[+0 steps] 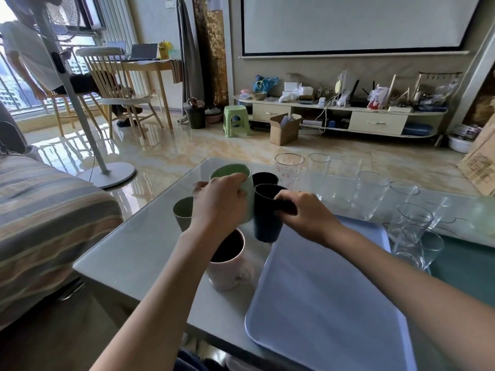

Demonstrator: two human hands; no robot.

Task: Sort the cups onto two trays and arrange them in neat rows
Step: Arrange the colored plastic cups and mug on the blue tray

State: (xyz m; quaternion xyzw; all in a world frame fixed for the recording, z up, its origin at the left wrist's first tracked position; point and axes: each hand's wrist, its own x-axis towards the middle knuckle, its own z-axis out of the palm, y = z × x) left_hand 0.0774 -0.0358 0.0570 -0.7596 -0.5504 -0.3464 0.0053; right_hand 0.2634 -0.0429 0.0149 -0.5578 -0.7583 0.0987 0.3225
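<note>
My left hand (pixel 218 203) grips a light green mug (pixel 235 174) near its rim. My right hand (pixel 305 212) holds a dark navy mug (pixel 265 218) by its handle, just left of the lavender tray (pixel 329 295). A second dark cup (pixel 265 178) stands behind them. An olive green cup (pixel 183 211) sits left of my left wrist, and a pink mug (pixel 227 266) with a dark inside stands under my left forearm. Several clear glasses (pixel 372 194) stand along the far and right side of the table. A green tray (pixel 466 269) lies at the right, partly under glasses.
The cups stand on a glass-topped table (pixel 134 253). A striped sofa (pixel 40 223) runs along its left side, and a standing fan base (pixel 109 172) sits on the floor beyond. A person sits on a chair at far left.
</note>
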